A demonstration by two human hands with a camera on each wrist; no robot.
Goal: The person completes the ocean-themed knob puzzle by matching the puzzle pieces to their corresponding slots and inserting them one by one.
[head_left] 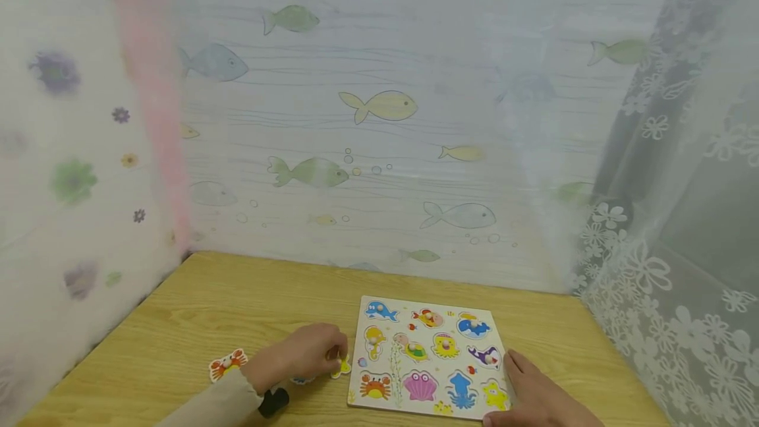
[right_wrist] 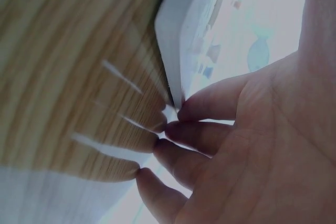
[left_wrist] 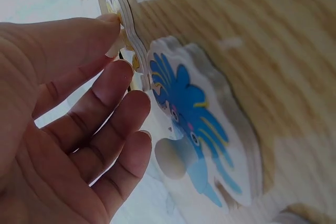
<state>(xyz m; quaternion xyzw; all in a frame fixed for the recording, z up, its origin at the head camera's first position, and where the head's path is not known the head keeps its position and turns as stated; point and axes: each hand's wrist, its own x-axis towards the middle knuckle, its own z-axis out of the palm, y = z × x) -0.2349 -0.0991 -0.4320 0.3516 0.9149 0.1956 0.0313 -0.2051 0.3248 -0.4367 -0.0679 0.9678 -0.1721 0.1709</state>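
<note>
My left hand [head_left: 311,351] is at the left side of a wooden peg puzzle board [head_left: 405,303], pinching a yellow starfish puzzle piece [head_left: 340,368] between thumb and fingertips. In the left wrist view that piece stands edge-on, partly hidden by the thumb. Under the same hand lies a blue squid piece [left_wrist: 184,114] with a round knob. My right hand [head_left: 539,394] rests at the board's lower right edge, its extended fingers [right_wrist: 178,163] touching the tabletop there. Knobbed sea animals sit in the board's upper rows; crab, shell, squid and starfish pictures without knobs fill its bottom row.
A red crab piece [head_left: 228,366] lies on the wooden table [head_left: 267,288] beyond the left forearm. A dark device [head_left: 274,402] is on the left wrist. Fish-print curtain [head_left: 379,190] closes off the back, and sheer flowered fabric [head_left: 670,321] hangs at the right.
</note>
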